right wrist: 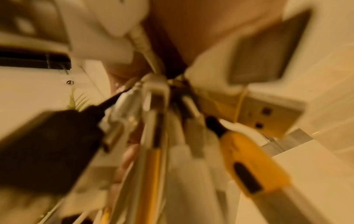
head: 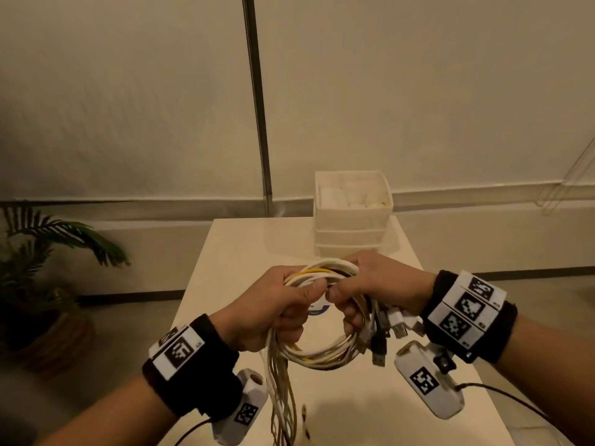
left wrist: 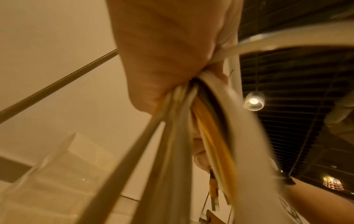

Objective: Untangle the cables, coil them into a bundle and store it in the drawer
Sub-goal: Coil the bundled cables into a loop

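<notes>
Both thumbs meet at the top of the coil (head: 325,317), pressed down on its white and yellow strands. The left hand (head: 273,310) has its fingers curled round the coil's left side, and the left wrist view shows the strands (left wrist: 191,121) running out of the closed palm (left wrist: 162,53). The right hand (head: 380,284) wraps its fingers round the coil's right side. A cluster of plugs (head: 389,329), white, black and metal, sticks out below that hand; in the blurred right wrist view a black plug (right wrist: 47,148), a yellow plug (right wrist: 249,163) and a metal USB end (right wrist: 268,118) fan out close to the lens. Loose cable tails (head: 280,397) hang from the left hand toward the desk's near edge. The coil is held above the middle of the desk (head: 231,252), not touching it. The drawer unit (head: 352,214) stands at the far edge, toward the right corner, its top tray open with pale items inside. A plant (head: 48,252) sits on the floor left of the desk.
</notes>
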The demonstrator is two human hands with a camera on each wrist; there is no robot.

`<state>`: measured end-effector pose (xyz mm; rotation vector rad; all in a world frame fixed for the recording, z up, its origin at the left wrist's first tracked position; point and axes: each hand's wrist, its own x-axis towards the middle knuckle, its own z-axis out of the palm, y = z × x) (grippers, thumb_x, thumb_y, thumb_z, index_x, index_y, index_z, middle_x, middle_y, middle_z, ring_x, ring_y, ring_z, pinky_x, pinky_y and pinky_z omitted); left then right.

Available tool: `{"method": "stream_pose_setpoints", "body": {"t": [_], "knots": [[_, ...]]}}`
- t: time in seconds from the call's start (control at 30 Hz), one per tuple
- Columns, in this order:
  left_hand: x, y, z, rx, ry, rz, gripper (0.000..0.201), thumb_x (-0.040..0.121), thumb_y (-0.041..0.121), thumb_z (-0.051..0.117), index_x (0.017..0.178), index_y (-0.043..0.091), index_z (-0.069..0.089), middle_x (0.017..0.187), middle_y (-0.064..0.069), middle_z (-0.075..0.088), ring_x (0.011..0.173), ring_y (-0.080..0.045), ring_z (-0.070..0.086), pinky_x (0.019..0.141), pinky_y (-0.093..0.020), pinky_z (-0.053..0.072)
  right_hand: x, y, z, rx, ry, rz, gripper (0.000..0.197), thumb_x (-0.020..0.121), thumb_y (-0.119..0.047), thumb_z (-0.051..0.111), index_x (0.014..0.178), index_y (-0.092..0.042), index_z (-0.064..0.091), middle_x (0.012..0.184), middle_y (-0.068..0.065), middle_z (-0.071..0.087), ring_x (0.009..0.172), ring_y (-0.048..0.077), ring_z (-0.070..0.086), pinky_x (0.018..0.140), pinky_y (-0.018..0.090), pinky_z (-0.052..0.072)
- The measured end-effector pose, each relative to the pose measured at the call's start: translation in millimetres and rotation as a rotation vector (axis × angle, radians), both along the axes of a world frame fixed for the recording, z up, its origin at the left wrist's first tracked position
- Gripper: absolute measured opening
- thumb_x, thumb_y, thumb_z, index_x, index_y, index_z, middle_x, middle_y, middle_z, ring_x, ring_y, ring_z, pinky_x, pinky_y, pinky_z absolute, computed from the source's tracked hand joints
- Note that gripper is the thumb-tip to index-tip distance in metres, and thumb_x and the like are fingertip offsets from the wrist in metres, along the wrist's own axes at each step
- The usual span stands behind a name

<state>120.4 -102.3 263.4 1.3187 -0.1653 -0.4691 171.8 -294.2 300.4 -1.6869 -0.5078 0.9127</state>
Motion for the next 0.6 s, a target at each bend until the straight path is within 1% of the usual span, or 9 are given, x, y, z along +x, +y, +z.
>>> {"method": "stream_pose_setpoints", "body": {"t": [0.13, 0.2, 0.23, 0.3, 0.33, 0.4, 0.47, 0.53, 0.6], "knots": [[-11, 0, 9, 0.013, -0.151, -0.019, 0.012, 0.089, 0.023, 0.065, 0.095, 0.013, 0.068, 0.05, 0.004, 0.036, 0.037, -0.008, 0.028, 0.041, -0.021, 0.024, -18, 5, 5, 0.091, -0.101, -0.069, 0.015, 0.075, -0.013, 0.062, 0.081, 0.001, 0.061, 0.052, 0.008, 0.044, 0.042, 0.021, 0.043, 0.047, 0.029, 0.047], [-8, 5, 14, -0.008, -0.265, -0.005, 0.026, 0.081, 0.025, 0.077, 0.097, 0.008, 0.066, 0.058, 0.001, 0.054, 0.045, -0.014, 0.048, 0.047, -0.028, 0.046, -21, 8, 14, 0.233, -0.169, -0.196, 0.006, 0.073, -0.01, 0.06, 0.073, -0.007, 0.065, 0.048, 0.004, 0.038, 0.039, 0.018, 0.034, 0.042, 0.025, 0.038], [-7, 8, 16, 0.003, -0.289, 0.007, 0.034, 0.076, 0.029, 0.083, 0.093, 0.006, 0.065, 0.065, -0.004, 0.062, 0.055, -0.02, 0.059, 0.062, -0.042, 0.057, -20, 9, 18, 0.32, -0.164, -0.258, 0.008, 0.073, -0.008, 0.06, 0.067, -0.012, 0.064, 0.047, 0.002, 0.035, 0.039, 0.017, 0.031, 0.042, 0.024, 0.035], [-8, 12, 17, 0.018, -0.297, 0.044, 0.031, 0.075, 0.029, 0.083, 0.082, 0.007, 0.064, 0.072, -0.011, 0.068, 0.072, -0.026, 0.069, 0.094, -0.066, 0.048, -14, 9, 24, 0.426, -0.165, -0.343, 0.015, 0.074, -0.005, 0.059, 0.063, -0.015, 0.059, 0.045, -0.001, 0.032, 0.038, 0.015, 0.027, 0.043, 0.024, 0.032], [-9, 12, 18, 0.009, -0.293, 0.077, 0.026, 0.078, 0.027, 0.079, 0.077, 0.008, 0.062, 0.069, -0.011, 0.067, 0.071, -0.026, 0.069, 0.098, -0.068, 0.044, -13, 11, 24, 0.454, -0.176, -0.376, 0.015, 0.075, -0.005, 0.058, 0.063, -0.014, 0.057, 0.044, -0.001, 0.032, 0.038, 0.015, 0.027, 0.043, 0.024, 0.033], [-9, 8, 24, -0.036, -0.276, 0.184, 0.029, 0.084, 0.032, 0.074, 0.073, 0.009, 0.058, 0.057, -0.005, 0.057, 0.058, -0.022, 0.064, 0.092, -0.056, 0.053, -12, 15, 19, 0.539, -0.158, -0.434, 0.014, 0.075, -0.004, 0.058, 0.064, -0.012, 0.057, 0.043, 0.0, 0.033, 0.036, 0.017, 0.031, 0.042, 0.025, 0.038], [-10, 2, 32, -0.123, -0.27, 0.281, 0.041, 0.083, 0.044, 0.072, 0.076, 0.008, 0.054, 0.05, 0.002, 0.041, 0.044, -0.013, 0.047, 0.069, -0.037, 0.058, -18, 21, 9, 0.627, -0.11, -0.477, 0.015, 0.076, -0.007, 0.06, 0.062, -0.01, 0.057, 0.043, 0.003, 0.038, 0.036, 0.02, 0.04, 0.045, 0.03, 0.045], [-11, -6, 38, -0.156, -0.272, 0.345, 0.046, 0.078, 0.052, 0.07, 0.075, 0.01, 0.052, 0.05, 0.004, 0.031, 0.041, -0.009, 0.033, 0.049, -0.025, 0.047, -24, 23, -2, 0.694, -0.042, -0.473, 0.018, 0.076, -0.015, 0.066, 0.061, -0.01, 0.058, 0.047, 0.007, 0.046, 0.042, 0.022, 0.05, 0.052, 0.035, 0.049], [-12, -11, 40, -0.176, -0.281, 0.373, 0.046, 0.077, 0.055, 0.069, 0.073, 0.013, 0.052, 0.052, 0.004, 0.028, 0.041, -0.009, 0.028, 0.042, -0.022, 0.038, -30, 20, -4, 0.707, 0.019, -0.44, 0.021, 0.073, -0.024, 0.071, 0.062, -0.009, 0.059, 0.052, 0.009, 0.052, 0.047, 0.023, 0.056, 0.056, 0.037, 0.051]]}}
